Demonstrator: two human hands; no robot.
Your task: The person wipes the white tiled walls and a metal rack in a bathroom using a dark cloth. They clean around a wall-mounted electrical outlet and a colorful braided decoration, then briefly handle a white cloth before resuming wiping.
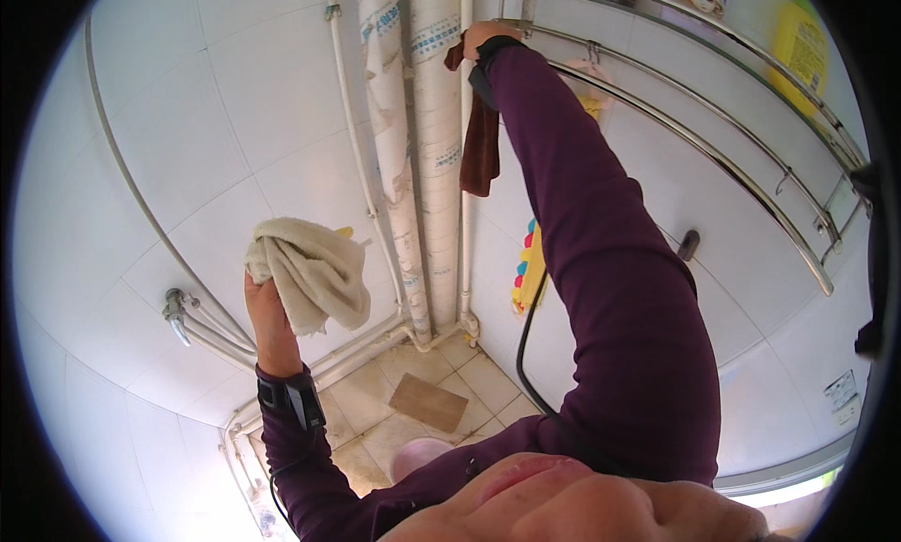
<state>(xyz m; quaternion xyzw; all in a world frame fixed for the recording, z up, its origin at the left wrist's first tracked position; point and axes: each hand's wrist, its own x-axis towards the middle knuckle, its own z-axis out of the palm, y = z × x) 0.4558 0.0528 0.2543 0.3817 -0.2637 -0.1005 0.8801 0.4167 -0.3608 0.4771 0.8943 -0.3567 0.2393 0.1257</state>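
White tile bathroom w/ pipes [413,157]: left hand [267,307] squeezes beige towel [314,270], right hand [483,37] grips brown cloth [481,138] up high — best hold both tight & reach slow.

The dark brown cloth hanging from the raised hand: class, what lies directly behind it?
Behind the dark brown cloth, held by the right hand, a thin white pipe runs down the white tiled wall. The cloth covers the pipe's upper stretch.

We are seeing a yellow bottle [801,49] sitting top right — and a small white label [842,396] sticking on the right wall.
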